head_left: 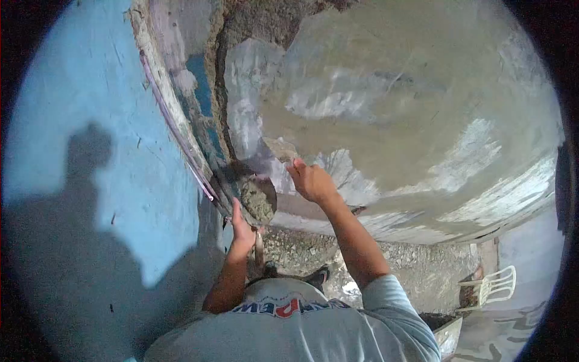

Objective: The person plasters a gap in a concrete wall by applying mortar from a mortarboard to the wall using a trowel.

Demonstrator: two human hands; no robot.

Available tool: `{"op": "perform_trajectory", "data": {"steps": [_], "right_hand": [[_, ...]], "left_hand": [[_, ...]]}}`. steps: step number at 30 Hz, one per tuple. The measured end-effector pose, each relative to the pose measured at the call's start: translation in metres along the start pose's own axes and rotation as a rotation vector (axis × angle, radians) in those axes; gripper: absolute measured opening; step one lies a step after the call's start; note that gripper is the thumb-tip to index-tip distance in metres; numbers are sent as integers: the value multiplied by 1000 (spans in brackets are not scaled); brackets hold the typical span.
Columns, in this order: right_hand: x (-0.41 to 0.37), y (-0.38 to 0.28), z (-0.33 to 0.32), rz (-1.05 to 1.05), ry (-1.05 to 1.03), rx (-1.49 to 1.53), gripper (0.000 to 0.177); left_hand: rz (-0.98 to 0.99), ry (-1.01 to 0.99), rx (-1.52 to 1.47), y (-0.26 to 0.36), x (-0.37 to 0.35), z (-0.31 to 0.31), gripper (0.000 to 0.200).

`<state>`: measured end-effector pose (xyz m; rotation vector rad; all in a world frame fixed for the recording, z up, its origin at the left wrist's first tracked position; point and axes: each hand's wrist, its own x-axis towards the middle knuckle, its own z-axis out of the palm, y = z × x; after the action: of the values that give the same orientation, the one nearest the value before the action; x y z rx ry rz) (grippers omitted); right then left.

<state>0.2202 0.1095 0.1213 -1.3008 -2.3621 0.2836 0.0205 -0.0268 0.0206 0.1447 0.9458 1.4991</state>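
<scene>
The left hand (242, 228) is raised in front of the chest, its fingers (236, 211) wrapped around the handle of a trowel (263, 188). The grip looks closed, though the handle is mostly hidden behind the palm. The trowel blade stands just above those fingers and carries a heap of grey mortar (257, 199). Its far edge is close against the corner where two walls meet.

The right hand (312, 182) is higher and to the right of the trowel, near it but not touching it. Its fingers (297, 164) are bunched together with the tips pressed to the plastered wall (410, 108). Whether they pinch anything between them I cannot tell. The plaster around the fingertips is grey and patchy, with paler streaks spreading out to the right.

To the left of the left hand's fingers is a blue wall (90, 90) with the person's shadow (84, 229) cast on it. A thin purple cable (175, 130) runs down the edge of that wall. Below both hands is a rough rubble floor (416, 265), with a dark shoe (317, 277) showing just past the shirt. Well away to the lower right of the right hand stands a white plastic chair (496, 285).
</scene>
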Motion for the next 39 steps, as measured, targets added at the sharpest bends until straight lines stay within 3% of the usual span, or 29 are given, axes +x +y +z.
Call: {"op": "perform_trajectory", "data": {"steps": [1, 2, 4, 7, 9, 11, 13, 14, 16, 19, 21, 22, 23, 25, 28, 30, 32, 35, 36, 38, 39], "right_hand": [[4, -10, -17, 33, 54, -1, 30], [5, -20, -34, 68, 100, -2, 32], [12, -19, -46, 99, 188, 85, 36], [8, 12, 6, 55, 78, -4, 33], [-11, 20, 29, 119, -48, -12, 45], [-16, 20, 23, 185, -164, -115, 51], [-5, 15, -26, 205, -45, -109, 51], [2, 5, -64, 200, 49, -145, 46], [12, -13, -112, 150, 400, -95, 35], [14, -9, -104, 114, 424, 228, 26], [9, 12, -39, 30, 318, 126, 30], [3, 14, -17, 91, 168, 40, 33], [2, 17, -1, 113, 90, 11, 34], [-12, 18, 16, 171, -81, -44, 37], [-18, 20, 5, 135, -126, -208, 41], [-8, 19, -34, 180, -67, -181, 46], [4, 0, -98, 176, 153, -209, 39], [11, -19, -138, 201, 395, 108, 33], [12, -13, -124, 116, 438, 166, 30], [9, 12, -69, 14, 316, 133, 29], [3, 26, -30, 88, 192, 48, 33]], "left_hand": [[19, 89, 37, 1, -1, 4, 75], [92, -103, 74, 2, 2, -4, 76], [30, -145, -2, 4, 2, -4, 71], [-15, -187, -67, 5, 5, -5, 68], [6, -225, -60, 8, 3, -7, 69], [47, -84, -55, 9, 5, 0, 69], [45, 42, -108, 16, -9, 15, 68], [39, -138, -55, 14, -3, -6, 67], [6, -170, -23, 9, 6, -26, 73], [3, -187, -37, 10, 5, -22, 72], [22, -170, -38, 5, 9, -22, 71], [69, -63, -46, 7, 3, -6, 69], [53, -83, -49, 11, 6, -7, 69], [5, -115, -52, 12, 1, -15, 69], [88, -88, -62, 7, -4, -7, 75], [84, -146, -62, 11, -1, -12, 75], [17, -235, -34, 9, 6, -32, 75], [38, -146, -12, 17, -6, -11, 73], [41, -150, -54, 16, -6, -9, 72], [26, -109, -73, 21, -13, -4, 71], [31, -76, -60, 23, -12, 2, 71]]}}
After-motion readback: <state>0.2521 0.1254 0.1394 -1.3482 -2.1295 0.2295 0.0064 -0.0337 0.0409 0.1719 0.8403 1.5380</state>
